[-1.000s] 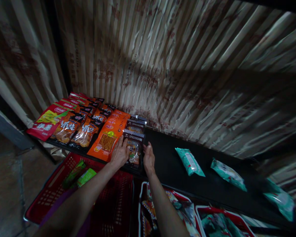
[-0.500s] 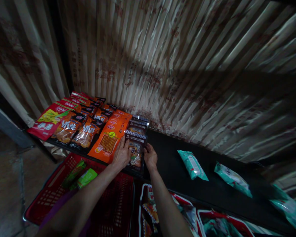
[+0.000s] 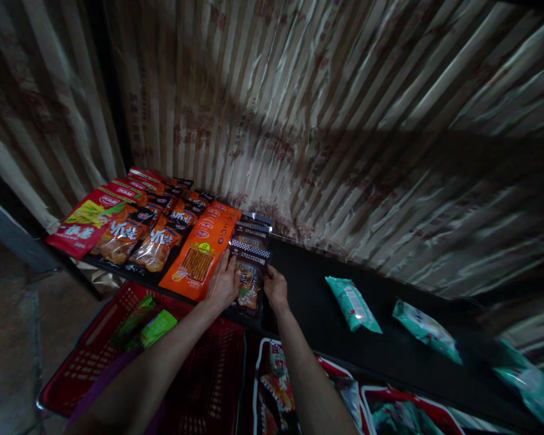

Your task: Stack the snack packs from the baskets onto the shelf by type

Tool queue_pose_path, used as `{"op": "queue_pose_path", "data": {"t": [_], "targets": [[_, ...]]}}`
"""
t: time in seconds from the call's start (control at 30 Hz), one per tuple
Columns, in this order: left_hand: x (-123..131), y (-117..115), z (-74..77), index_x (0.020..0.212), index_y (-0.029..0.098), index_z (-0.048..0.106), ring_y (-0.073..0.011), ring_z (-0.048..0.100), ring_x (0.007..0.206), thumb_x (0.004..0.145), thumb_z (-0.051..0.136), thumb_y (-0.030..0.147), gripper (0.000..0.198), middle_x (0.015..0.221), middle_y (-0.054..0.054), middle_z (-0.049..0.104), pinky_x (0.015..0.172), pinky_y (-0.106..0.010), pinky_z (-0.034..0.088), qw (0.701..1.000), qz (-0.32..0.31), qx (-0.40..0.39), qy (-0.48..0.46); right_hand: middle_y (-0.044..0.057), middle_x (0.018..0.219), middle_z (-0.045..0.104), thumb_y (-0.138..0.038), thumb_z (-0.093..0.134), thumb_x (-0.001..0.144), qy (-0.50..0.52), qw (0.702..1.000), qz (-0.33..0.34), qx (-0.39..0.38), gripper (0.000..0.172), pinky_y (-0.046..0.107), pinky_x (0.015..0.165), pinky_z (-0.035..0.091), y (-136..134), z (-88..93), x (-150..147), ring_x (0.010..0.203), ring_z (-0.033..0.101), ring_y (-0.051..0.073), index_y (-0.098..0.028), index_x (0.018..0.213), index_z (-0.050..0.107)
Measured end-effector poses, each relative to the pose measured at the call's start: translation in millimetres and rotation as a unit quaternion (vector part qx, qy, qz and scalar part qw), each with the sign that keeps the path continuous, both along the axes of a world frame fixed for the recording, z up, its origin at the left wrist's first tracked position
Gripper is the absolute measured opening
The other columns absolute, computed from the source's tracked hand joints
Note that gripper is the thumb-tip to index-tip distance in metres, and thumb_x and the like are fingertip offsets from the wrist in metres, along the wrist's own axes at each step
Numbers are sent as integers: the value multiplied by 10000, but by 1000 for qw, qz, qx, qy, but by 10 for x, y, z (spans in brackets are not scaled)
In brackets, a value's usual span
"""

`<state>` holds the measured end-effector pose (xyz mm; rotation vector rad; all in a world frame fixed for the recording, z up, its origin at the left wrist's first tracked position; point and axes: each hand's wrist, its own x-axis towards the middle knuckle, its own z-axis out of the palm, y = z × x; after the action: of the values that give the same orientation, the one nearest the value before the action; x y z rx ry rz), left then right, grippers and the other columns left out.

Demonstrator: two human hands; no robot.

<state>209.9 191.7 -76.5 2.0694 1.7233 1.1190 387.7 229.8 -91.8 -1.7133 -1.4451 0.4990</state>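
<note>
A dark brown snack packet [image 3: 248, 284] with a checkered top band lies at the front of a short overlapping row on the black shelf [image 3: 303, 296]. My left hand [image 3: 223, 284] grips its left edge, fingers bent over the side. At the opposite edge, my right hand [image 3: 276, 287] pinches the packet between thumb and fingers. More brown packets [image 3: 252, 228] show behind it. Directly left is a row of orange packets [image 3: 202, 251], its front one partly covered by my left hand.
Black-and-orange packets [image 3: 156, 244] and red packets [image 3: 88, 220] fill the shelf's left end. Teal packets [image 3: 354, 304] lie spaced out at right. Below stand a red basket [image 3: 88, 353] with green packets and white-rimmed baskets [image 3: 257, 362]. Pleated sheeting [image 3: 272, 139] hangs behind.
The front brown packet has shifted slightly towards me and its printing shows more plainly. Both hands stay at its sides. The view has moved a little.
</note>
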Motion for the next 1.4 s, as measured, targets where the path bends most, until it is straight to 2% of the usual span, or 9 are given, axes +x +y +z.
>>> {"op": "queue_pose_path", "data": {"t": [0.23, 0.4, 0.57, 0.83, 1.03, 1.27, 1.4], "targets": [[17, 46, -85, 1304, 66, 458, -256, 269, 1381, 903, 357, 264, 458, 1459, -163, 363, 1117, -419, 318, 1000, 20, 9, -7, 14, 973, 730, -195, 485, 720, -15, 1000, -10, -24, 402, 328, 876, 491, -57, 63, -44, 911, 666, 204, -234, 1065, 687], [29, 60, -99, 1286, 19, 462, -273, 247, 1387, 894, 360, 252, 467, 1475, -198, 315, 1121, -411, 308, 1000, 27, 3, 1, 21, 1007, 724, -163, 479, 717, -50, 998, -22, -33, 426, 299, 883, 481, -72, 90, -51, 936, 663, 205, -242, 1081, 685], [35, 68, -117, 1307, 60, 447, -270, 232, 1393, 894, 366, 257, 464, 1483, -175, 312, 1121, -442, 307, 999, 27, 21, -17, 43, 1046, 713, -181, 442, 754, -59, 997, -16, -39, 424, 315, 861, 490, -91, 83, -42, 938, 665, 206, -223, 1111, 667], [28, 31, -65, 1339, 124, 440, -268, 209, 1403, 903, 368, 266, 464, 1502, -127, 292, 1116, -455, 315, 999, 19, 24, -16, 54, 1039, 715, -280, 452, 784, -24, 999, -30, -32, 377, 332, 867, 497, -121, 47, -12, 946, 664, 207, -208, 1083, 670], [11, 0, -31, 1329, 110, 451, -276, 176, 1411, 893, 391, 285, 474, 1500, -123, 296, 1122, -451, 296, 1000, 4, 26, 3, 67, 1028, 718, -291, 484, 767, 26, 999, 3, -19, 380, 342, 859, 503, -116, 8, -22, 921, 676, 213, -190, 1093, 652], [20, 12, -48, 1314, 100, 466, -277, 191, 1407, 889, 389, 277, 467, 1493, -133, 308, 1114, -450, 311, 1000, 6, 16, 2, 43, 996, 729, -251, 516, 747, -3, 998, -36, -55, 386, 326, 840, 507, -71, -1, -11, 898, 682, 204, -222, 1104, 660], [26, 20, -63, 1308, 96, 473, -273, 194, 1406, 886, 390, 273, 465, 1490, -130, 314, 1118, -439, 308, 1000, 8, 14, 0, 55, 1038, 719, -221, 492, 763, -19, 998, -20, -53, 383, 327, 853, 501, -77, 54, -28, 941, 673, 215, -216, 1102, 671]]}}
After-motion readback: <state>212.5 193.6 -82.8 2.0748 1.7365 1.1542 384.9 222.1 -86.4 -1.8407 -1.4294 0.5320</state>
